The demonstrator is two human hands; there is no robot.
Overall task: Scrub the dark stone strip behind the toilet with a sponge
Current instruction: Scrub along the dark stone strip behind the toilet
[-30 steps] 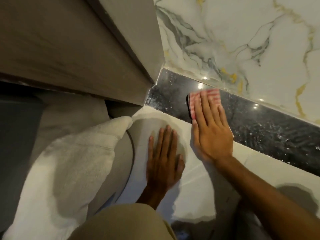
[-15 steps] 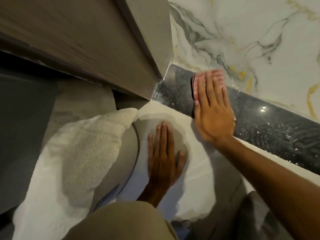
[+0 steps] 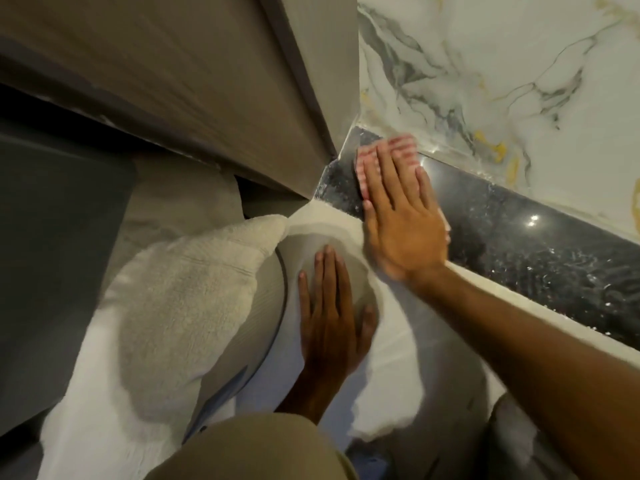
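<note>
A dark speckled stone strip (image 3: 526, 251) runs from the corner down to the right, between the marble wall and the white toilet top (image 3: 398, 344). My right hand (image 3: 401, 216) lies flat on a pink-and-white striped sponge (image 3: 403, 147), pressing it onto the strip's left end near the corner. Most of the sponge is hidden under my fingers. My left hand (image 3: 332, 320) rests palm down, fingers together, on the white toilet top and holds nothing.
A white marble wall (image 3: 502, 81) with grey and gold veins rises behind the strip. A beige panel (image 3: 207, 91) closes the corner on the left. A white towel (image 3: 166, 306) lies left of the toilet. My knee (image 3: 249, 452) is at the bottom.
My right hand has slid the sponge along the strip towards the left corner. The view has shifted slightly. My left hand has stayed on the toilet top.
</note>
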